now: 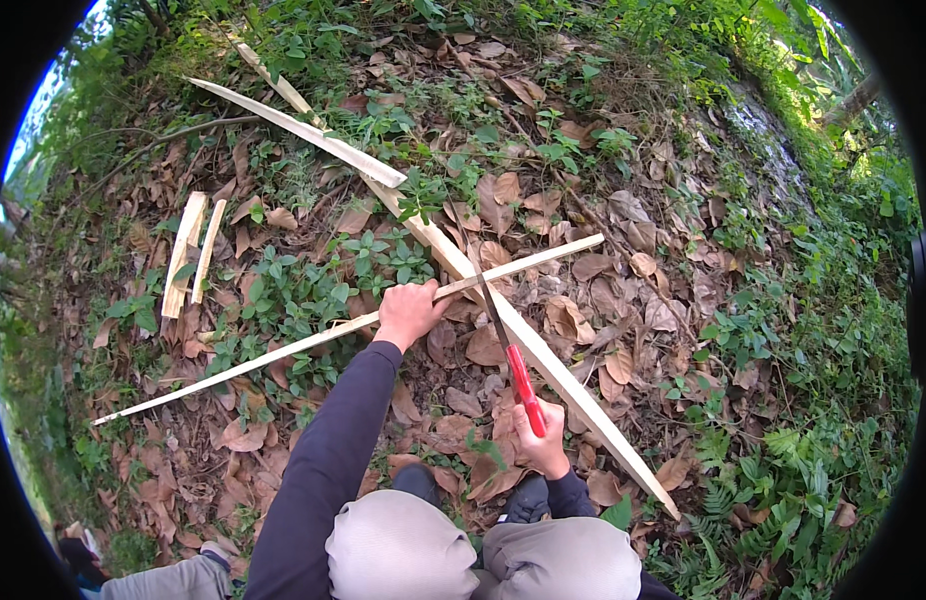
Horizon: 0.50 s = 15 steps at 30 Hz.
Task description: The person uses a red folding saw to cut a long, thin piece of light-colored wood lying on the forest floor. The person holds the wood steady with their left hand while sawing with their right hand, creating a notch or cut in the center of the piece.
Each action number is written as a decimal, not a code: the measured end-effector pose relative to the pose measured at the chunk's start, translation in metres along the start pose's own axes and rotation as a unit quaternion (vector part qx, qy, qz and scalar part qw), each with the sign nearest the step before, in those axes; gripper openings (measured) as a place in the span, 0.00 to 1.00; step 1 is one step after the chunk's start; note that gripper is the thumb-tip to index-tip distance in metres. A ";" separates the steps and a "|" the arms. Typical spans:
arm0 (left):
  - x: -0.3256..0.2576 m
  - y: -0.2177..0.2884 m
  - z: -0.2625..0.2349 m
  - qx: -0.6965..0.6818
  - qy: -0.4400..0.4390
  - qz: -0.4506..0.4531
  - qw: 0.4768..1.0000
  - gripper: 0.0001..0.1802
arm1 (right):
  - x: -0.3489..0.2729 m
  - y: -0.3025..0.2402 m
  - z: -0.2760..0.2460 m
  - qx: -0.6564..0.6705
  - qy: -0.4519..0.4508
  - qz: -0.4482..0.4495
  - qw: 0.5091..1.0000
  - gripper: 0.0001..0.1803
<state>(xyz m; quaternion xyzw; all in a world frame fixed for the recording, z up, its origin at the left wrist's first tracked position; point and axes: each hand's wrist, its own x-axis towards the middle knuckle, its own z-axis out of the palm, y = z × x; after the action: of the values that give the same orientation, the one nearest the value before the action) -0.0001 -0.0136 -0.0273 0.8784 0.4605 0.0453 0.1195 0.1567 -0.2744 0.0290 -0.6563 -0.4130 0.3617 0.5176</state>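
My left hand is closed around a long thin wooden strip, which slants up from the lower left to the right. Under it, crossing diagonally, lies a thicker length of pale timber on the ground. My right hand grips the red handle of a hand saw. The saw's dark narrow blade points away from me and meets the strip to the right of my left hand, near where the two pieces cross. How deep the blade sits in the wood cannot be made out.
A pale split plank rests over the timber's far end. Two short wood pieces lie at the left. Dry leaves and low green plants cover the ground. Another person's leg shows at the lower left.
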 end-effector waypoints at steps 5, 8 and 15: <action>-0.002 -0.001 0.003 -0.005 -0.001 0.009 1.000 0.21 | -0.032 0.000 -0.009 -0.092 0.011 -0.103 0.990 0.14; 0.001 0.000 0.004 -0.005 0.017 0.022 1.000 0.21 | -0.003 -0.008 -0.007 -0.090 0.038 -0.100 0.990 0.14; -0.002 -0.002 0.007 0.006 0.006 0.013 1.000 0.20 | -0.017 0.001 -0.002 -0.080 0.011 -0.050 0.996 0.10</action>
<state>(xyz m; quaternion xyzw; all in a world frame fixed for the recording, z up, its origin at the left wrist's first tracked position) -0.0011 -0.0152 -0.0343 0.8849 0.4497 0.0492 0.1107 0.1517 -0.2905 0.0296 -0.6779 -0.4671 0.2944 0.4853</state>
